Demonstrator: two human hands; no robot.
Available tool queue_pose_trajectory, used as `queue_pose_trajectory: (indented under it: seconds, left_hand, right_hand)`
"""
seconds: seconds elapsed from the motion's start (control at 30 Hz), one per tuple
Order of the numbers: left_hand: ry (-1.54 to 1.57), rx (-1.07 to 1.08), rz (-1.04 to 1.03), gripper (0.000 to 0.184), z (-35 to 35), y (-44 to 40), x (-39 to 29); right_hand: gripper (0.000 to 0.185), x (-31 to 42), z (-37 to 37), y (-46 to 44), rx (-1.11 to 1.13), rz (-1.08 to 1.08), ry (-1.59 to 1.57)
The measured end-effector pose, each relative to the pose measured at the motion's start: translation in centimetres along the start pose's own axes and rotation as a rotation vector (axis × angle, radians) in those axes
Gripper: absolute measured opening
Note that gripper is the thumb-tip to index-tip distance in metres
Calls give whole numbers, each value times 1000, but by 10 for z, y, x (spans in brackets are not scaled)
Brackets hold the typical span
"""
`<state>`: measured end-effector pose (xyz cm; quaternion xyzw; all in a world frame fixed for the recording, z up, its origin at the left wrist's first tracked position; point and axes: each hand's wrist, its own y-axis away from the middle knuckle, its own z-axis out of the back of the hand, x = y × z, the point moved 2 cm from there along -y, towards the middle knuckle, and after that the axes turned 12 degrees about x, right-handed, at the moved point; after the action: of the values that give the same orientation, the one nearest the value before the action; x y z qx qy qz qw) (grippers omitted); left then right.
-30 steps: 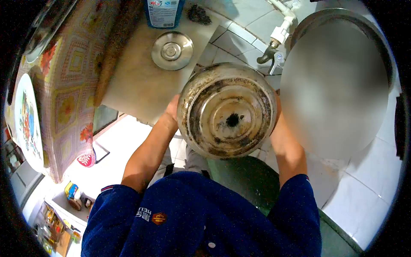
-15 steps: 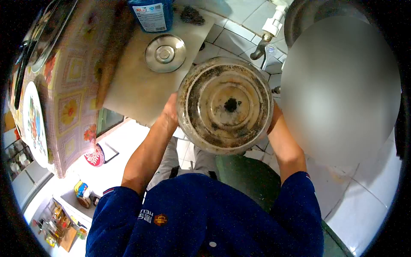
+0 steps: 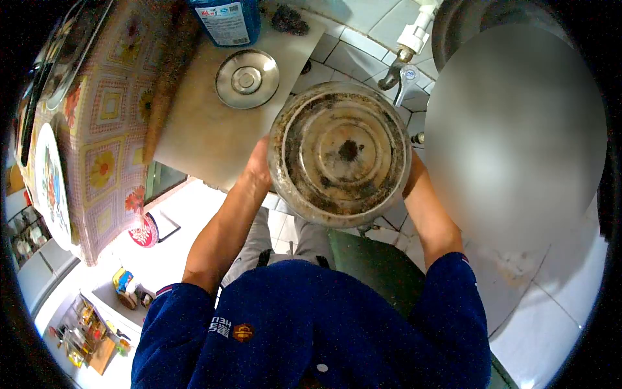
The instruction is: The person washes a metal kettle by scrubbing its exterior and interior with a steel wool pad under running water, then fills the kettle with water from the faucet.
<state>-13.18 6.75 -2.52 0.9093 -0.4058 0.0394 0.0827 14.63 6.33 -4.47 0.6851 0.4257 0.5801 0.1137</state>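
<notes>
The pot [image 3: 340,152] (stained base showing) has edged farther from the shirt [image 3: 311,318].

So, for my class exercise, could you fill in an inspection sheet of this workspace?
Surface: beige worktop with a round metal lid lying on it.
Job's things: metal pot, held with its base facing the camera; base stained brown and black.
Clutter: blue bottle and a dark scourer, by the look of it, at the worktop's far end.
Grippers: left hand and right hand hold opposite sides of the metal pot, which partly hides them.
Cables: nothing seen.
Surroundings: patterned tablecloth at left, metal tap beyond the metal pot; blurred patch hides part of the right.
</notes>
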Motion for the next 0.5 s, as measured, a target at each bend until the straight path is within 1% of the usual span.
queue_pose_trajectory:
  seconds: [0.03,0.1,0.13,0.2,0.23,0.3,0.5]
  left_hand:
    - [0,-1,-1,40,2,1,0]
    - [-71,-109,-73,40,-11,0,-1]
    - [-71,-112,-74,40,-18,-3,1]
    - [-333,-714,-93,41,-49,-10,8]
    - [-333,-718,-91,41,-47,-10,8]
    - [-454,-638,-65,41,-41,-10,7]
    - [-451,-712,-52,40,-33,-11,7]
  right_hand:
    - [23,0,0,-1,1,-1,0]
    - [23,0,-1,-2,5,3,-3]
    - [23,0,-1,-3,10,4,-4]
    - [23,0,-1,-5,14,11,-4]
    - [23,0,-2,-6,19,13,-2]
    - [23,3,-2,-10,29,24,-8]
    - [23,0,0,-1,35,28,-17]
